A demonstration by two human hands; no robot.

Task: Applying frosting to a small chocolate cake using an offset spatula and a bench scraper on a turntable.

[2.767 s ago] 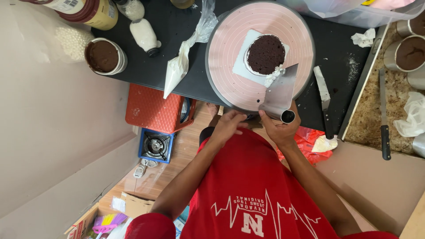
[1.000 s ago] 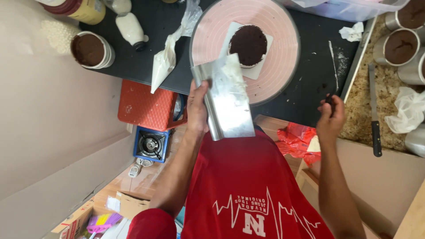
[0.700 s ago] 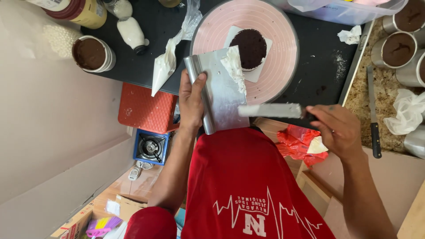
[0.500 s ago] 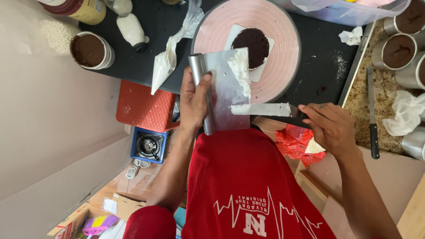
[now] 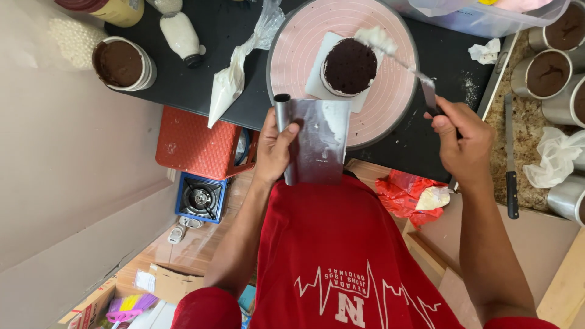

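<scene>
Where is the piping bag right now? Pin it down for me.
In the head view, the piping bag lies on the black counter, left of the pink turntable, between it and the tin of brown batter.

scraper [image 5: 320, 140]: brushed metal | turntable [image 5: 292, 55]: matt pink | cake [image 5: 349, 66]: crumbly dark

Spatula handle [image 5: 448, 122] hidden within right hand [image 5: 466, 143].

Left hand [image 5: 275, 145] raised in front of chest, fingers curled, thumb pressed across front, closed grip. Left forearm bare, bent up from elbow. Right hand [image 5: 466, 143] further out and to the side, fist-like closed grip, knuckles up, wrist slightly bent. Right forearm bare, extended forward. Hands well apart.
</scene>
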